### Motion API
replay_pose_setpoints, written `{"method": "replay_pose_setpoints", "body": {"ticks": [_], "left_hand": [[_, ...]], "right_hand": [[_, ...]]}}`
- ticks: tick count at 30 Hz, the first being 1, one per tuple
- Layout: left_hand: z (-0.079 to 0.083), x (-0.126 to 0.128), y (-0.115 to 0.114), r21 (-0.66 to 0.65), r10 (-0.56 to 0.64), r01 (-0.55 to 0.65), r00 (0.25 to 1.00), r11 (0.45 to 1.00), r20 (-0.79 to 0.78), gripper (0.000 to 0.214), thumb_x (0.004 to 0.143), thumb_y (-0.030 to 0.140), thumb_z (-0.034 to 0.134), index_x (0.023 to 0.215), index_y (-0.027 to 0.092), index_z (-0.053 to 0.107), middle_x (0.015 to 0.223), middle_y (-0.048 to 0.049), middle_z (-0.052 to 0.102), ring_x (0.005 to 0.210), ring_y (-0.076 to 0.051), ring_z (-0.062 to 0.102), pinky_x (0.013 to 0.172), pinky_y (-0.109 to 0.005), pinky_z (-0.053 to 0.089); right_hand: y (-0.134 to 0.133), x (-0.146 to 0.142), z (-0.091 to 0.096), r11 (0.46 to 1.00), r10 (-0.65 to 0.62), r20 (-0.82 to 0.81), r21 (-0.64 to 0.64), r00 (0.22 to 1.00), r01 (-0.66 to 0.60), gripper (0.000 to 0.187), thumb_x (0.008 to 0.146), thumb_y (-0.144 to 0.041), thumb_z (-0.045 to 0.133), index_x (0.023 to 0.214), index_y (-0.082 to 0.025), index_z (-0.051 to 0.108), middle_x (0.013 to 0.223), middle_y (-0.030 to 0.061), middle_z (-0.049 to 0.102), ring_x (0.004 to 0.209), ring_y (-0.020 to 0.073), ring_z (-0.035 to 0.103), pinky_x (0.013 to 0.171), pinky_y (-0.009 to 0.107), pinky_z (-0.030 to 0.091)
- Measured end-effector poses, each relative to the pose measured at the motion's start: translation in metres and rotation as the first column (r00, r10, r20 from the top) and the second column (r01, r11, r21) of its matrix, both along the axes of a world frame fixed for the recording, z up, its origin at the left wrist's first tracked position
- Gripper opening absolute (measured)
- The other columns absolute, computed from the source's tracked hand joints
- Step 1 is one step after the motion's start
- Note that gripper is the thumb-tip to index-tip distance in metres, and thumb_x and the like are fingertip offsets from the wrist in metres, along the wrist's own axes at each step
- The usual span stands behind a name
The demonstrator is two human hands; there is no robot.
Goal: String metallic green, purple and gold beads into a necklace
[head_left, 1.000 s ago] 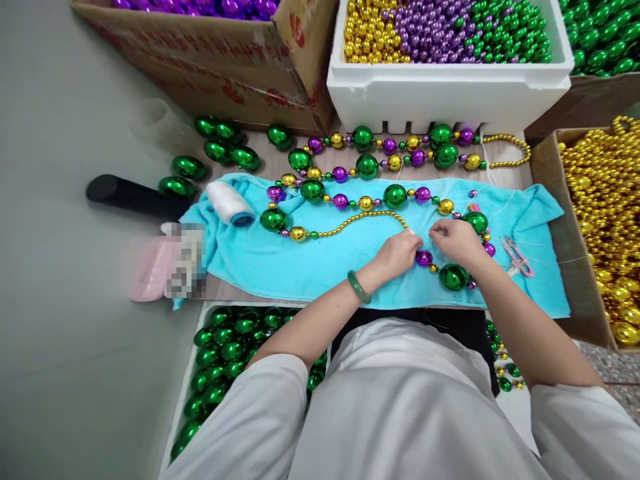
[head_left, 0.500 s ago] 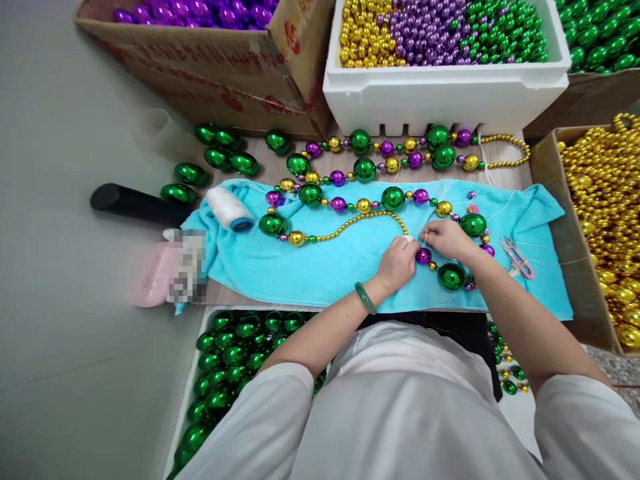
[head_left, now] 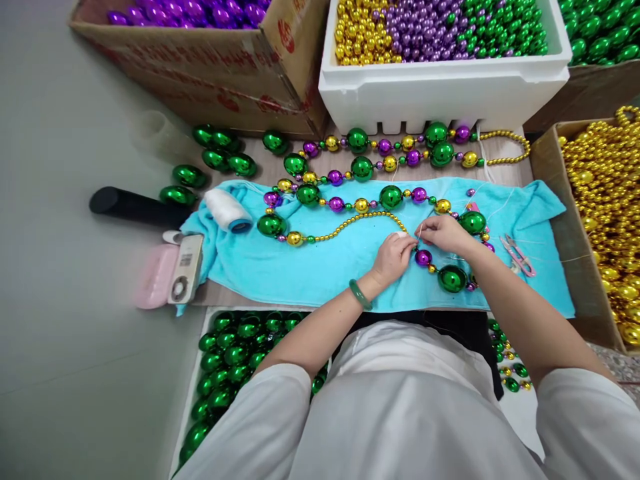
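Observation:
My left hand [head_left: 394, 257] is closed where the gold bead chain meets the purple and green beads of a bead necklace [head_left: 336, 204]. Its fingers pinch the necklace there, partly hiding the join. Right beside it, my right hand [head_left: 443, 235] pinches a thin white thread [head_left: 420, 230] near the same spot. The necklace loops over a turquoise towel [head_left: 330, 267]. A second bead necklace [head_left: 360, 168] lies behind it. Pink thread snips [head_left: 520, 257] rest on the towel right of my right hand, and a spool of white thread [head_left: 227, 211] lies at the left.
Behind stand a cardboard box [head_left: 200, 73] of purple beads and a white foam box [head_left: 440, 93] of small beads. A carton [head_left: 575, 233] of gold beads is at the right. Loose green beads [head_left: 215, 159] lie at the left, near a black cylinder [head_left: 135, 203].
My hands have come closer together, the left shifting slightly left and up, the right slightly left. Both still pinch near the join, with the thread at the right fingertips.

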State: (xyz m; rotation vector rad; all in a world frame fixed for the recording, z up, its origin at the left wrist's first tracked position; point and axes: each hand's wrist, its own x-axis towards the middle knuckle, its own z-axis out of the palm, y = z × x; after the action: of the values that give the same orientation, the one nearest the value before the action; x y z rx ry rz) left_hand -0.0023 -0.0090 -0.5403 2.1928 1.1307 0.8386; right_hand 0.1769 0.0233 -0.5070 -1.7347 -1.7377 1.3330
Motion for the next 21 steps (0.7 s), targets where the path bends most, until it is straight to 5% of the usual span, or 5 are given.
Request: {"method": "replay_pose_setpoints", "body": {"ticks": [7, 15, 21], "left_hand": [[0.011, -0.011, 0.021, -0.16, -0.06, 0.072, 0.995, 0.984, 0.08, 0.017, 0.09, 0.017, 0.055, 0.089, 0.019, 0.072, 0.091, -0.0042, 0.073, 0.088, -0.016, 0.065, 0.084, -0.031, 0.052], [0.0, -0.015, 0.019, 0.144, -0.254, 0.273, 0.957, 0.951, -0.138, 0.026, 0.093, 0.014, 0.043, 0.097, 0.017, 0.069, 0.1, -0.0103, 0.069, 0.1, -0.019, 0.061, 0.093, -0.039, 0.051], [-0.005, -0.017, 0.019, 0.22, -0.296, 0.316, 0.948, 0.923, -0.117, 0.027, 0.093, 0.014, 0.042, 0.102, 0.014, 0.068, 0.112, -0.0134, 0.067, 0.117, -0.021, 0.058, 0.103, -0.041, 0.049]], "right_hand": [[0.006, -0.004, 0.006, 0.996, -0.006, -0.073, -0.088, 0.997, -0.001, 0.018, 0.075, -0.015, 0.058, 0.085, -0.013, 0.073, 0.059, -0.0011, 0.06, 0.05, 0.0101, 0.051, 0.053, 0.023, 0.042], [0.009, -0.003, 0.016, 0.984, 0.083, -0.092, -0.149, 0.992, -0.096, 0.035, 0.073, -0.008, 0.059, 0.104, -0.015, 0.075, 0.051, -0.005, 0.055, 0.049, 0.0085, 0.05, 0.052, 0.019, 0.04], [0.012, 0.0, 0.021, 0.969, 0.073, -0.146, -0.225, 0.987, -0.105, 0.031, 0.075, -0.01, 0.062, 0.103, -0.012, 0.074, 0.059, -0.0014, 0.063, 0.051, 0.0093, 0.051, 0.053, 0.021, 0.041]]}}
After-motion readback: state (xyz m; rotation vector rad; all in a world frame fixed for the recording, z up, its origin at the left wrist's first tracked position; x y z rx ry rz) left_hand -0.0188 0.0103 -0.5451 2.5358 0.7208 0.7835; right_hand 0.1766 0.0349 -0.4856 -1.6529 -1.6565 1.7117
